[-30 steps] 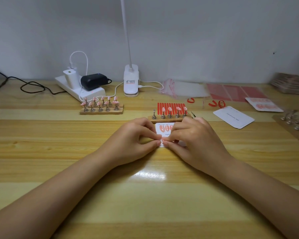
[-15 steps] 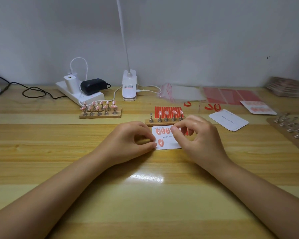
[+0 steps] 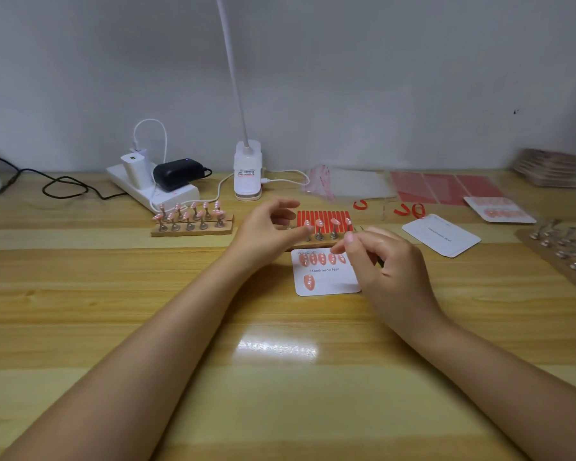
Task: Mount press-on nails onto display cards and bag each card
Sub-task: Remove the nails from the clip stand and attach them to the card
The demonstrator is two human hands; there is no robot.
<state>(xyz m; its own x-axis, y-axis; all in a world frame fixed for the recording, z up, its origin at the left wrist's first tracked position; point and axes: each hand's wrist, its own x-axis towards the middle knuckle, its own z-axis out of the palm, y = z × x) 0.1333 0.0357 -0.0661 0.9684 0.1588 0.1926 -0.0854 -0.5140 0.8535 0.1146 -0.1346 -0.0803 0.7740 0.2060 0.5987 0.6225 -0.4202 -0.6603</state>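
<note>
My left hand point(image 3: 266, 227) reaches, fingers loose, for a nail point(image 3: 307, 224) at frame centre; right hand point(image 3: 379, 261), curled and seemingly empty, could smudge the display card point(image 3: 330, 277).

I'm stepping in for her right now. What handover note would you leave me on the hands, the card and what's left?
Left hand: fingers loosely curled, reaching at the nail stand; whether it pinches a nail is unclear.
Right hand: loosely curled over the card's right edge; a grip can't be confirmed.
Display card: flat on the table, five nails in its top row, one below.
Left: about four nails on that stand, then bagging; clear bags lie behind.
Second full stand and a blank card wait.
</note>
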